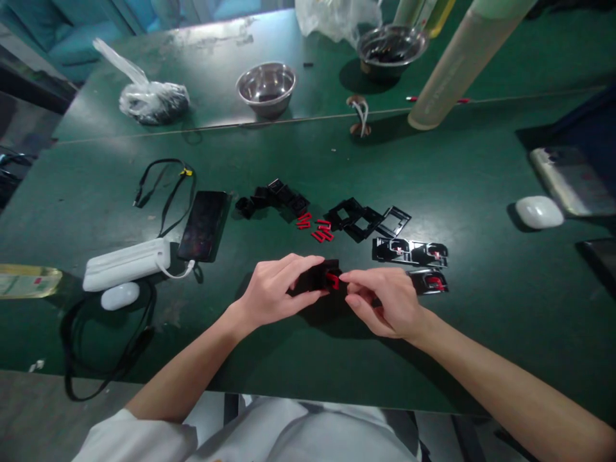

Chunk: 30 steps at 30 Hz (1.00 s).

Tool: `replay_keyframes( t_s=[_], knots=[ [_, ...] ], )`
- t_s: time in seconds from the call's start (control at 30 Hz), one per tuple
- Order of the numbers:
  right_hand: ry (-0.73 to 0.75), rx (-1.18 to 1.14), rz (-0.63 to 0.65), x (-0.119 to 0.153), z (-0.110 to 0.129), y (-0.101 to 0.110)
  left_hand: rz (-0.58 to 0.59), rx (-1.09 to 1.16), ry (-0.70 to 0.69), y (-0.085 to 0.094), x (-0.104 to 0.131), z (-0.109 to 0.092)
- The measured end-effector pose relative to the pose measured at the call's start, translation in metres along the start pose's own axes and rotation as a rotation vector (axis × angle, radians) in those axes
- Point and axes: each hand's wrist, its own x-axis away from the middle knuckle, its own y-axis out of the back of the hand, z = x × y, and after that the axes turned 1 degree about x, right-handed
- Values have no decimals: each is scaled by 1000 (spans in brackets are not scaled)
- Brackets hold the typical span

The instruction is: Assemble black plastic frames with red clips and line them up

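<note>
My left hand (274,285) is closed around a black plastic part (314,276), held just above the table with thumb and fingers on its sides. A small red plastic clip (333,280) sits at the part's right end. My right hand (385,298) has its index fingertip against that clip, its thumb just below and its other fingers curled. Beyond the hands lie loose red clips (322,230), black square frames (360,219) and a cluster of black blocks (279,196). Black pieces with red inside (409,252) lie beside my right hand.
A phone (205,226), white power bank (126,263) and cables occupy the left. Metal bowls (267,86), a bagged bundle (154,102) and a tall tube (462,70) stand farther back. A white mouse (539,212) and another phone (575,179) lie at right.
</note>
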Motion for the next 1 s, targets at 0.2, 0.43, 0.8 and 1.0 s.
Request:
replay_keyframes(
  t_s=[0.2,0.43,0.8,1.0],
  knots=[
    [216,42,68,-3,16,5,0,7,-5,-4,-1,1],
    [348,76,197,10,39,-12,68,-9,-6,-6,-3,1],
    [316,63,194,18,37,-22,172,-14,78,-7,-6,3],
    [262,27,243,23,30,-31,220,14,127,-6,-6,2]
  ],
)
